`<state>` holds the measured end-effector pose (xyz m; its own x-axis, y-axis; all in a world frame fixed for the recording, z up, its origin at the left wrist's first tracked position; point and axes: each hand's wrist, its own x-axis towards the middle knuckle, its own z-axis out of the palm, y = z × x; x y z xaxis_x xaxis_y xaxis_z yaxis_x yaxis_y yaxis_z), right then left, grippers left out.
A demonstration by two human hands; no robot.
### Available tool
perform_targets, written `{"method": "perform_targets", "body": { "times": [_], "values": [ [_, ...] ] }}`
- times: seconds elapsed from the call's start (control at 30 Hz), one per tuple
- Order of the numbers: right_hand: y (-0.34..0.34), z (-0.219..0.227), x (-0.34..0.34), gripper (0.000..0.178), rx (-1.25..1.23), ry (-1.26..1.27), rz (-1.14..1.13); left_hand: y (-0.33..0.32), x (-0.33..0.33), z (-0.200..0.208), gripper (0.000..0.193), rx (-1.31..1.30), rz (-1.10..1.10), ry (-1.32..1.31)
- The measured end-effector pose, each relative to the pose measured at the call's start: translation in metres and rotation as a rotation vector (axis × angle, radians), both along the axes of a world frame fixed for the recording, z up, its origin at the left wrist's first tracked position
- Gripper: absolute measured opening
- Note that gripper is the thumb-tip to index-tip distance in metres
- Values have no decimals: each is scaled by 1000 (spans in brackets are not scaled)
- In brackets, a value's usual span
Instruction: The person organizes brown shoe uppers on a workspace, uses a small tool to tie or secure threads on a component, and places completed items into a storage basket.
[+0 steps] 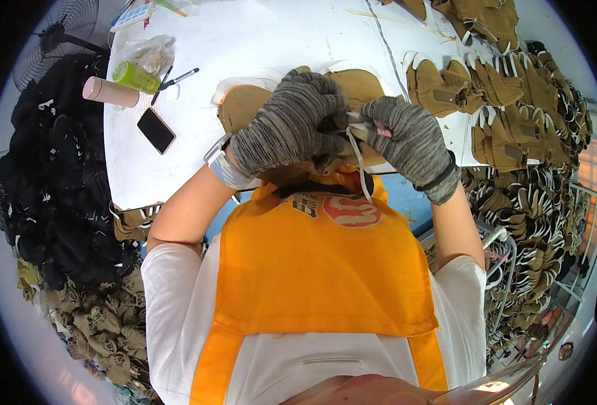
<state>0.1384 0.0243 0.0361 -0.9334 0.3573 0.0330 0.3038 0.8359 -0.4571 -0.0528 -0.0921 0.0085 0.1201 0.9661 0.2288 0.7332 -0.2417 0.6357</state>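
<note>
Both my hands wear grey knitted gloves and meet over a pair of brown shoe uppers with white edging on the table. My left hand (pixel 292 118) is closed over the left brown shoe upper (pixel 241 106), covering much of it. Just right of it, my right hand (pixel 410 142) is closed, pinching at a thin white strip (pixel 359 156) that hangs toward my apron. A small pinkish piece (pixel 383 129) shows at its fingers. Behind the hands lies the right brown shoe upper (pixel 356 86), partly hidden. The exact grip between the fingertips is covered.
On the white table (pixel 197 169), a phone (pixel 156 131), pink bottle (pixel 109 92), green cup (pixel 135 77) and pens (pixel 177 79) lie left. Brown uppers (pixel 440 88) stand in rows at right. Black pieces (pixel 59 169) pile beside the table, below a fan (pixel 54 37).
</note>
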Motion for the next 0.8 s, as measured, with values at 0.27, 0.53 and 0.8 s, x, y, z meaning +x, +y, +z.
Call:
{"method": "perform_targets", "body": {
  "times": [0.27, 0.53, 0.8],
  "values": [
    [19, -9, -6, 32, 25, 0, 58, -10, 17, 2, 28, -37, 188, -21],
    [32, 24, -18, 21, 228, -67, 311, -18, 40, 7, 31, -101, 405, 21],
    [46, 15, -29, 25, 235, -32, 512, -29, 61, 3, 26, 58, 570, 165]
  ]
}}
